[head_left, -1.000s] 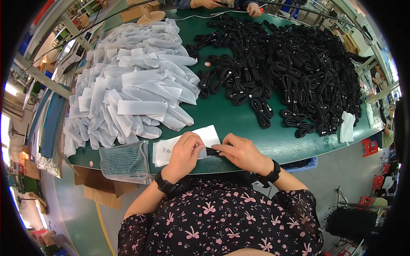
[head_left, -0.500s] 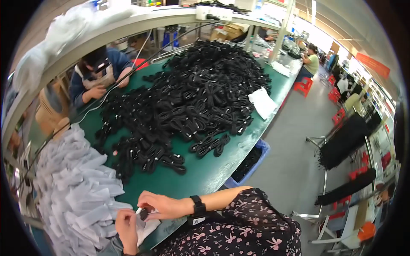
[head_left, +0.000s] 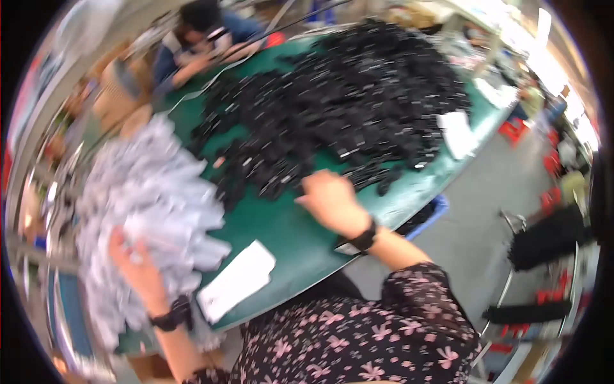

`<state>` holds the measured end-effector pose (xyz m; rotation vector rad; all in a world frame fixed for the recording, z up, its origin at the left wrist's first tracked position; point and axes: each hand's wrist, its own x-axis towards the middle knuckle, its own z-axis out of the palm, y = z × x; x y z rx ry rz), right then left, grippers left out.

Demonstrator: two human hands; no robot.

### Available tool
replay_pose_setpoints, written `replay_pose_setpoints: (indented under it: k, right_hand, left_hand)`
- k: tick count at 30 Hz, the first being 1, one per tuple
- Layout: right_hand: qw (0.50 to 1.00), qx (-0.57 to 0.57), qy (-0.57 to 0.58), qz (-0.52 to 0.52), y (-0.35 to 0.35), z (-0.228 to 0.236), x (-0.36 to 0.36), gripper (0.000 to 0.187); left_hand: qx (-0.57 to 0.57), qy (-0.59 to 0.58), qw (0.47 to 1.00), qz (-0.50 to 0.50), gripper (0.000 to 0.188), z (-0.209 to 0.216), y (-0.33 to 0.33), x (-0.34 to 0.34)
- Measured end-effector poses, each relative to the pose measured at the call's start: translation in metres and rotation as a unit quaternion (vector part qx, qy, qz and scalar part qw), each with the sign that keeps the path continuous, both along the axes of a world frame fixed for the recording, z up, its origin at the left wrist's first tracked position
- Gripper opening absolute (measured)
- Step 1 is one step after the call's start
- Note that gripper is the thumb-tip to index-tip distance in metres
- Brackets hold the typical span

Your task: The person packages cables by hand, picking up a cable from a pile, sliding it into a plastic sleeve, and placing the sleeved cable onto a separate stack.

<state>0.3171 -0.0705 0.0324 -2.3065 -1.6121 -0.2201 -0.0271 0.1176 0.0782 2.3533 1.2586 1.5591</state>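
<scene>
My left hand [head_left: 137,269] is over the heap of whitish, translucent plastic bags [head_left: 157,176] on the left. Its thumb and fingers are smeared by motion, so whether a bag is between them cannot be told. My right hand [head_left: 334,200] reaches to the near edge of a big pile of coiled black cables [head_left: 358,96]. Its fingers are curled and blurred, and their tips lie beside the nearest coils; any hold is unclear. Between my hands, a flat white bag [head_left: 236,281] lies on the green table [head_left: 297,253], touched by neither.
A blue bin [head_left: 435,214] with black contents stands beyond the table's right edge. A white sheet [head_left: 456,133] lies by the cables. Across the table sits a person [head_left: 208,41] with hands raised. Black bundles [head_left: 547,240] hang on a rack at right, near red stools [head_left: 513,130].
My hands have parted: the left went to the bag heap, the right to the cables. The small dark piece they held together is no longer seen; a flat white bag lies on the table. The view has shifted.
</scene>
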Motion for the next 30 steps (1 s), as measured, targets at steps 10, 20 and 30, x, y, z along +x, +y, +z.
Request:
replay_pose_setpoints:
  k: [10, 20, 30]
  right_hand:
    - [0.987, 0.04, 0.119, 0.099, -0.014, -0.048, -0.01, 0.017]
    - [0.886, 0.025, 0.378, 0.269, -0.034, -0.033, -0.071, 0.018]
    - [0.879, 0.016, 0.382, 0.286, -0.037, -0.035, -0.087, 0.019]
  left_hand:
    - [-0.233, 0.147, 0.929, -0.246, 0.019, -0.079, -0.129, 0.049]
    - [-0.204, 0.121, 0.937, -0.255, 0.017, -0.083, -0.13, 0.039]
    - [-0.336, 0.037, 0.911, -0.235, 0.015, -0.098, -0.129, 0.031]
